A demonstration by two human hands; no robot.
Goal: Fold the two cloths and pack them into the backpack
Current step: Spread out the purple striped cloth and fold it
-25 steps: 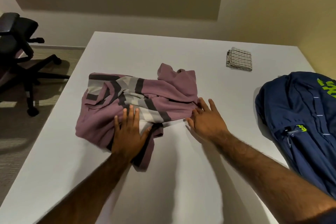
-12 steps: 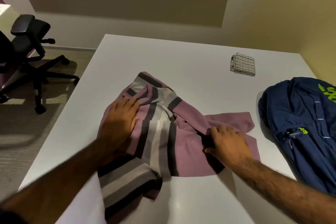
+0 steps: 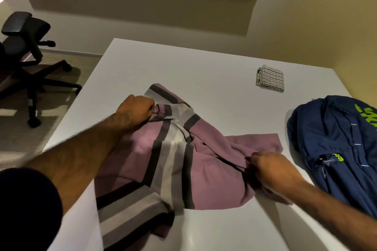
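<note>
Noted a mauve garment (image 3: pixel 212 171) with grey, white and dark stripes, lying rumpled and unfolded across the near middle of the white desk (image 3: pixel 183 63), with one striped end trailing toward the near edge. Found the left grip (image 3: pixel 135 109) closed in a fist on the garment's far-left striped edge, fingers curled round a bunch of fabric. Found the right grip (image 3: pixel 271 171) pinching a fold of mauve fabric at the garment's right side, fingers curled, just beside a flat mauve flap. Recorded a checked cloth (image 3: pixel 270 78), folded into a neat square, on the far right part of the desk, well apart from the garment and both grips. Observed a navy backpack (image 3: pixel 336 149) with lime lettering lying flat along the desk's right edge, near the right grip but apart from it. Could not determine open or closed state of its main compartment. Logged a black office chair (image 3: pixel 24 47) on the floor left of the desk.
</note>
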